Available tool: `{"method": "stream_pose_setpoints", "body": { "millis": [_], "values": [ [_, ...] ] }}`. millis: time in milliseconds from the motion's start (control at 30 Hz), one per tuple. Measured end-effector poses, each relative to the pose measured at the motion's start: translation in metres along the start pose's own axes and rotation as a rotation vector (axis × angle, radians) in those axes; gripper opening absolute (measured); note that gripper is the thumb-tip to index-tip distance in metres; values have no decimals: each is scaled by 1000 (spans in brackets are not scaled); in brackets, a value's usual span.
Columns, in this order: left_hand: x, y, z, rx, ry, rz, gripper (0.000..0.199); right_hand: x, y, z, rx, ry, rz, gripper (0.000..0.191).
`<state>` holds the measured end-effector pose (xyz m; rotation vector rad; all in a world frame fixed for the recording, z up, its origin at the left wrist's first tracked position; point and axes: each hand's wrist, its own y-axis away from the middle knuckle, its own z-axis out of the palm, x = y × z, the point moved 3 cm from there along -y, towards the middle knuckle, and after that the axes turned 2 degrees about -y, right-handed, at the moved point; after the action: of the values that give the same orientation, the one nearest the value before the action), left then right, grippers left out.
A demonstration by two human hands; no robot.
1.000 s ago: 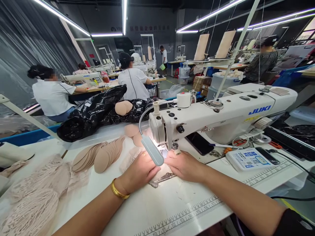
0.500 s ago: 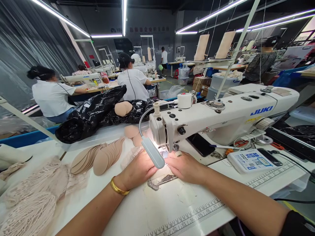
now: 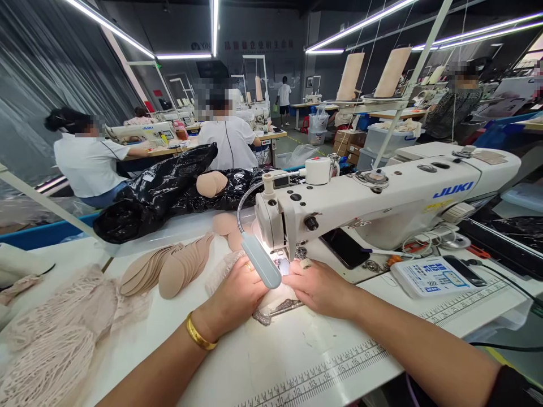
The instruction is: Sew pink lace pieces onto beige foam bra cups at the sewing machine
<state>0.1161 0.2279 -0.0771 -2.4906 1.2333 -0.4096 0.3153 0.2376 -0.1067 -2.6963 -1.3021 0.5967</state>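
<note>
Beige fabric (image 3: 275,298) lies under the needle area of a white sewing machine (image 3: 365,209), lit by a small lamp with a grey head (image 3: 262,261). My left hand (image 3: 241,291) rests on the fabric's left side, fingers together and pressed down on it, with the fingertips partly behind the lamp head. From the right, my right hand (image 3: 320,287) holds the fabric beside the presser foot, its fingers bent and close together. Lacy beige fabric (image 3: 223,271) bunches up left of my left hand.
Stacked beige oval pads (image 3: 184,268) and a heap of lace (image 3: 55,339) lie on the left. Black plastic bags (image 3: 156,195) sit behind. A phone (image 3: 345,249) and a white box (image 3: 435,277) are on the right. People sit at machines farther back.
The camera view has shifted slightly. My left hand has moved a little left and up relative to the machine. A distant person has turned and stepped slightly right.
</note>
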Motion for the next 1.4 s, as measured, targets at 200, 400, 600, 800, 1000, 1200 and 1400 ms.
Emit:
{"method": "stream_pose_setpoints", "body": {
  "millis": [200, 400, 600, 800, 1000, 1200, 1400],
  "values": [
    [0, -5, -1, -71, -31, 17, 30, -2, -2, 1, 20, 7, -1, 25],
    [-4, -5, -1, -77, -93, -18, 31, -2, -3, 8, 63, 39, -8, 19],
    [-6, -2, 3, -74, -120, -51, 21, -2, -3, 9, 87, 10, -25, 18],
    [-10, 13, -7, 47, -73, -111, 28, -18, 0, 2, 147, -352, 72, 17],
    [62, 72, -25, 193, 189, -157, 39, -57, 0, 18, 92, -1151, 392, 47],
    [125, 102, -2, 73, 1413, -848, 36, -98, 15, 21, 207, -1185, 355, 51],
    [110, 92, -1, 737, 1801, -1081, 26, -129, 52, 24, 362, -994, 284, 31]
  ]
}}
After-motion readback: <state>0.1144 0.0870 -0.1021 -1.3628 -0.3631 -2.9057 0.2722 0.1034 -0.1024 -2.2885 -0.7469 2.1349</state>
